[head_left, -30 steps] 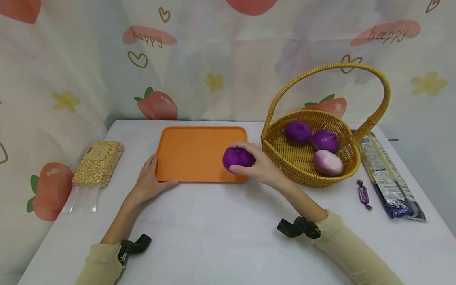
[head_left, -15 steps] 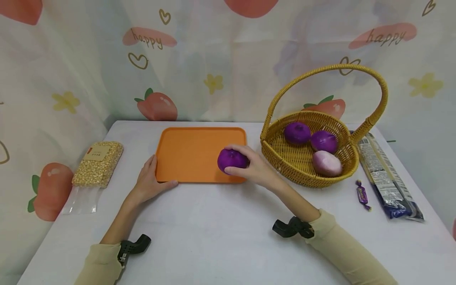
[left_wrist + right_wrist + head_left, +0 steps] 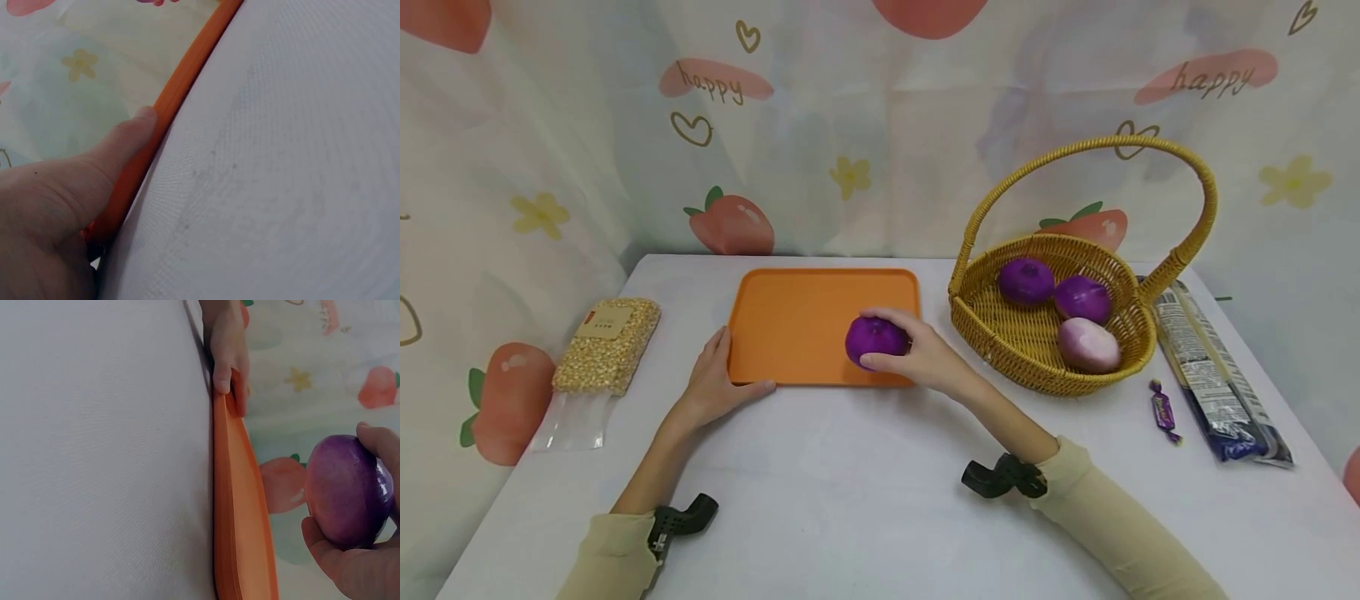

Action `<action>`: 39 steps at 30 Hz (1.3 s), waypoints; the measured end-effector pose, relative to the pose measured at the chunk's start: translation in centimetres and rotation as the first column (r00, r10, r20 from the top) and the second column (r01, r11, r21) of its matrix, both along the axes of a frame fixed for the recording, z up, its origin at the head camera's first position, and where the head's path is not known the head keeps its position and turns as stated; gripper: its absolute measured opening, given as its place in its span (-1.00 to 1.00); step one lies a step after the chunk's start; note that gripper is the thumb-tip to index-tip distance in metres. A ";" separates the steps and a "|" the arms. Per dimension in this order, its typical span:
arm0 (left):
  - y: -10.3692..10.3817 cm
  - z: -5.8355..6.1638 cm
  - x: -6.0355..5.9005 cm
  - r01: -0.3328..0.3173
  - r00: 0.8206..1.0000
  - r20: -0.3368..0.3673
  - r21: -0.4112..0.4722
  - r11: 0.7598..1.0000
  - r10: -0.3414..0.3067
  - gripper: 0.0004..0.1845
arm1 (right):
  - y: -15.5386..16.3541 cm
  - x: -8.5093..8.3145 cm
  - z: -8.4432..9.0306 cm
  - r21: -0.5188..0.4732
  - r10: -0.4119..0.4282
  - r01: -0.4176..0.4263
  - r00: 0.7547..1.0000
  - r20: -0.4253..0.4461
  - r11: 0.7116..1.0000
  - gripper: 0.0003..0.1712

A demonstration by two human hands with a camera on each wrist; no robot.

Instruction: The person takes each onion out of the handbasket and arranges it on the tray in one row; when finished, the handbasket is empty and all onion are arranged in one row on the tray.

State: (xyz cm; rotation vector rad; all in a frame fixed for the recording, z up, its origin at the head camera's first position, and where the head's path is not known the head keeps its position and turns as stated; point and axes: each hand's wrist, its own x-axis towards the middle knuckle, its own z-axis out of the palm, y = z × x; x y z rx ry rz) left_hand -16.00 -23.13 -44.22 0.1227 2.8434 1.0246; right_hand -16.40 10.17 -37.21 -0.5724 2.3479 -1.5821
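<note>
Purple onion [image 3: 876,339] gripped by right hand [image 3: 917,357] above orange tray [image 3: 790,321].

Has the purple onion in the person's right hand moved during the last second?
Yes. The purple onion has moved left, away from the basket and further over the orange tray.

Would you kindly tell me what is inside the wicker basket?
The wicker basket holds two purple onions and one paler pink onion. Whatever lies beneath them is covered.
</note>
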 end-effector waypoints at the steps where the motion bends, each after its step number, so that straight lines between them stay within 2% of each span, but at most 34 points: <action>1: 0.0 0.0 0.0 0.000 1.000 0.000 -0.001 1.000 0.000 0.30 | -0.2 -0.1 0.0 -0.005 0.001 -0.001 1.000 0.005 1.000 -0.31; 25: -0.1 -0.1 -0.1 -0.016 1.000 0.021 -0.027 1.000 0.016 0.32 | -3.1 -1.9 0.3 -0.034 0.034 -0.033 0.999 0.042 0.999 -0.30; 39: -0.1 -0.1 -0.1 -0.018 1.000 0.022 -0.025 1.000 0.019 0.32 | -4.5 -3.2 0.6 -0.026 0.014 -0.014 1.000 0.007 1.000 -0.31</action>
